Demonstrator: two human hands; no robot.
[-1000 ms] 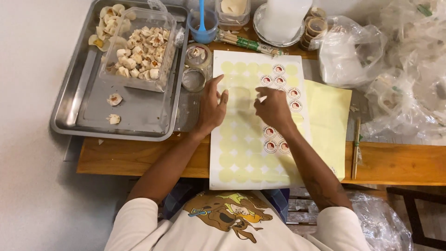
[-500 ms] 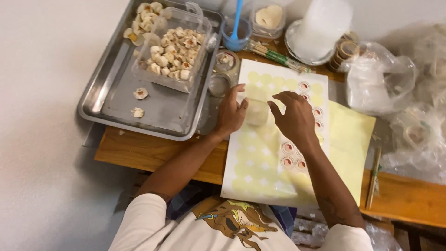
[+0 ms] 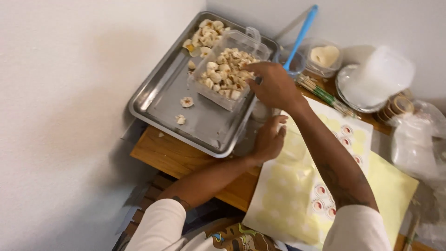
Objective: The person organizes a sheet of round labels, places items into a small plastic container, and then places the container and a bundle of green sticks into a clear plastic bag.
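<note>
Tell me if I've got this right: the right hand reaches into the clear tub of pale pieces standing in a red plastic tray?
Not quite: the tray is shiny metal, not red plastic, as the head view shows. The rest holds: the right hand reaches into the clear tub of pale pieces standing in it.

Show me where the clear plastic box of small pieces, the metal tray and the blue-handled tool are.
clear plastic box (image 3: 218, 96), head view, on its near wall.
metal tray (image 3: 160, 104), head view, on its bare floor.
blue-handled tool (image 3: 302, 33), head view, on the handle's middle.
</note>
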